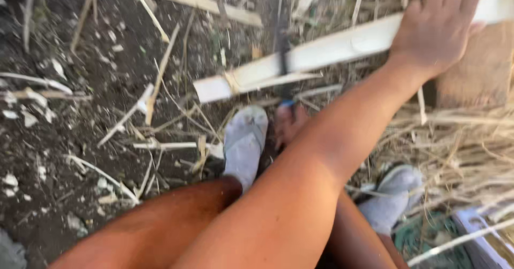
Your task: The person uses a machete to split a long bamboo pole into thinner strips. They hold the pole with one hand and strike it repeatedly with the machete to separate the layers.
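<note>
My left hand (436, 31) reaches to the upper right and lies over a long pale stalk (300, 60), fingers curled across it. The stalk runs slantwise from the middle of the view to the top right. A dark knife blade (281, 44) stands almost upright across the stalk near its middle. Just below the stalk, my right hand (292, 122) is mostly hidden under my left forearm. Its fingers close around the knife's blue-ended handle (287, 103).
My feet wear grey slippers (244, 140) (390, 196) on dark soil strewn with dry stalks and chips. A heap of dry straw (466, 146) lies at the right, a brown sack (484, 68) behind it, and a pale crate edge (476, 237) sits at the bottom right.
</note>
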